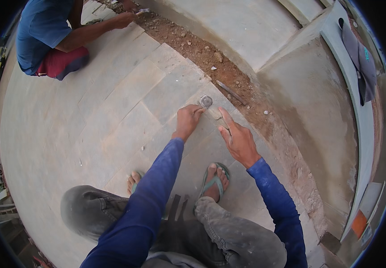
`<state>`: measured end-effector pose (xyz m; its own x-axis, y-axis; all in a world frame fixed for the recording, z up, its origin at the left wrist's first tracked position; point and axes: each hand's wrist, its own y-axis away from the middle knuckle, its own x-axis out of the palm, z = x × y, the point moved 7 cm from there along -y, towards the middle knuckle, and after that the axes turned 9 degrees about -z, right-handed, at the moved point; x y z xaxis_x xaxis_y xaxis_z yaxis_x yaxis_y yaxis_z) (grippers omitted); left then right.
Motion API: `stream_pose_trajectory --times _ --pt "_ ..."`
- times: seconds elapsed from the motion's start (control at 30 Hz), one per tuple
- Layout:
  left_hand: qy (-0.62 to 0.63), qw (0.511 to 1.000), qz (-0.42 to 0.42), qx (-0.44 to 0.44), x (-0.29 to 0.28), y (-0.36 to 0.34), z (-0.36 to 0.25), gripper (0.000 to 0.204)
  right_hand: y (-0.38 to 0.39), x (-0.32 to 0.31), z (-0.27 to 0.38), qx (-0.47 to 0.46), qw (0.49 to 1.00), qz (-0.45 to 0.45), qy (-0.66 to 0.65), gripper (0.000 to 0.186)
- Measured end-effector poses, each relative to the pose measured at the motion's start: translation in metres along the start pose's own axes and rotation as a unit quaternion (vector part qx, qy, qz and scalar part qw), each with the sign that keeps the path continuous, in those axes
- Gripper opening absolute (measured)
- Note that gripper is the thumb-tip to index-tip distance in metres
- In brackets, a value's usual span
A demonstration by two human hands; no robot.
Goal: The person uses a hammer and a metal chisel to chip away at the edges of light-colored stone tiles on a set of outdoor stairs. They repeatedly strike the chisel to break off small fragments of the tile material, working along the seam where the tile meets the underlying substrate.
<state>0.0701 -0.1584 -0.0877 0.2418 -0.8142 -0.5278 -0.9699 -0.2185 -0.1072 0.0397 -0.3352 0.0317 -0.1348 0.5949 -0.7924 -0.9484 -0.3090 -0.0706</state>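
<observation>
I squat on grey stone paving slabs (126,111). My left hand (187,120) is closed around the wooden handle of a hammer, whose metal head (206,101) rests on the slab near the slab's edge. My right hand (237,138) is open, fingers spread, held just right of the handle above the same slab, holding nothing. Both sleeves are blue. My feet in green flip-flops (213,181) stand just below the hands.
A strip of reddish soil with stones (206,51) runs along the paving edge, with a dark stick (231,92) lying in it. Concrete steps (246,27) rise beyond. Another person in a blue shirt (45,31) crouches at the upper left, hand at the soil.
</observation>
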Motion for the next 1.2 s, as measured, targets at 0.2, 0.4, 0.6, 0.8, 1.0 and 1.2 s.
stream_pose_trajectory --times 0.2,0.4,0.6,0.8,1.0,1.2 --pt "0.021 1.000 0.008 0.019 0.008 -0.008 0.004 0.014 -0.007 0.003 -0.007 0.060 0.997 0.040 -0.017 0.060" --pt "-0.003 0.999 -0.018 -0.033 0.007 0.011 0.004 0.013 0.046 -0.033 -0.017 0.157 0.974 -0.114 -0.115 0.056" --pt "0.096 0.995 -0.019 -0.011 0.020 0.032 -0.033 0.012 0.132 -0.034 -0.064 0.327 0.925 -0.147 -0.130 0.059" --pt "0.121 0.990 0.036 -0.066 0.039 0.038 -0.027 0.012 0.175 -0.019 -0.080 0.377 0.876 -0.204 -0.221 0.059" --pt "0.088 0.993 0.060 -0.047 0.042 0.046 -0.024 0.011 0.174 -0.017 -0.071 0.366 0.897 -0.168 -0.180 0.058" --pt "0.052 0.996 0.053 0.045 0.047 0.057 -0.025 0.016 0.147 -0.022 -0.045 0.312 0.931 -0.121 -0.148 0.058"
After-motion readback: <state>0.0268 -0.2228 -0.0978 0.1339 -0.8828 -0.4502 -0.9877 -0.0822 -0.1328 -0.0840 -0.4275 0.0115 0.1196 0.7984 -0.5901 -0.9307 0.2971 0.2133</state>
